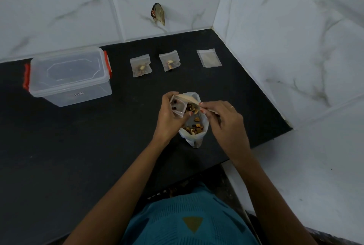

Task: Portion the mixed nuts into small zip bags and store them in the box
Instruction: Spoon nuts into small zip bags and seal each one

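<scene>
My left hand grips a small clear zip bag with its mouth held open; a few dark pieces lie inside. My right hand pinches a pale wooden spoon, whose bowl end lies across the small bag's mouth. Right under both hands stands an open white plastic bag of mixed nuts. Two small zip bags with nuts lie at the back, one on the left and one beside it. An empty flat zip bag lies further right. The clear lidded box with red clips stands at the left.
Everything lies on a black countertop set in a corner of white marble-look tiles. The counter's right edge runs diagonally close to the nut bag. A hole with wires shows in the back wall.
</scene>
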`<act>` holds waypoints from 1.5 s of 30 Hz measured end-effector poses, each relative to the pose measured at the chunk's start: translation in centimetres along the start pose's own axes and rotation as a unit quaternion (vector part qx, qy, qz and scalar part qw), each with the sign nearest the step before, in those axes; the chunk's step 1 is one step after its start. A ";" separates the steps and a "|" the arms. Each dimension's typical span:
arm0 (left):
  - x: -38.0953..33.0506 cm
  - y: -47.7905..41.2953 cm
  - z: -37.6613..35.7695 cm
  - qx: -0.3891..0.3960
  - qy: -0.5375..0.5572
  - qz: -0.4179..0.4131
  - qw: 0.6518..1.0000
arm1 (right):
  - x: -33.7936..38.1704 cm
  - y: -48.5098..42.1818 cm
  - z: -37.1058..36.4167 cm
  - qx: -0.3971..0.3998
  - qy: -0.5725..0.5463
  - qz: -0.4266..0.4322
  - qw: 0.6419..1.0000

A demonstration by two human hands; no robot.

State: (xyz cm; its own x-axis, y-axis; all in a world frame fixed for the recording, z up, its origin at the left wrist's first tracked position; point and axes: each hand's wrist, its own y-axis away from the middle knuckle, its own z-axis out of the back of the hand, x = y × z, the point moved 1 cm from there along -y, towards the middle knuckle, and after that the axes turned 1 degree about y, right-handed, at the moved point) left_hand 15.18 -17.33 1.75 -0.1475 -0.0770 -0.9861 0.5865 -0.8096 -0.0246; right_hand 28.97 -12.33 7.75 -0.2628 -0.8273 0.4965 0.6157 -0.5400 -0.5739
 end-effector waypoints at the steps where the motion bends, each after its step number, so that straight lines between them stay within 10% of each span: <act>1: -0.1 0.0 0.0 0.003 0.000 -0.004 1.000 | 0.0 0.1 -0.1 0.004 0.003 -0.003 1.000; 6: 0.0 0.0 0.2 0.007 0.020 -0.001 1.000 | 0.2 0.2 0.3 -0.036 -0.101 -0.112 0.988; 12: 0.6 0.0 0.7 0.002 0.020 0.016 1.000 | -1.7 0.7 -0.2 -0.143 -0.270 -0.416 0.856; 17: 0.8 0.2 0.9 -0.007 0.023 0.009 1.000 | -4.0 2.7 -2.9 -0.053 -0.186 -0.485 0.853; 28: 1.1 0.9 1.3 -0.012 0.018 0.006 1.000 | -3.7 3.3 -5.4 0.114 0.098 -0.356 0.922; 41: 0.4 1.4 0.9 0.006 0.031 -0.022 0.999 | -0.6 0.5 -3.3 0.051 -0.082 -0.213 0.972; 45: 0.0 1.5 0.9 0.008 0.048 -0.030 0.998 | 1.3 -1.1 -3.2 0.141 -0.043 -0.132 0.980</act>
State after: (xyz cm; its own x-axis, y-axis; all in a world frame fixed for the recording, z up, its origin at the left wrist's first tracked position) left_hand 15.34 -19.06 1.86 -0.1050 0.0283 -0.9941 0.5653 -0.8207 -0.0831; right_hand 25.61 -13.30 6.98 -0.3855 -0.6415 0.6632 0.7186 -0.6596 -0.2202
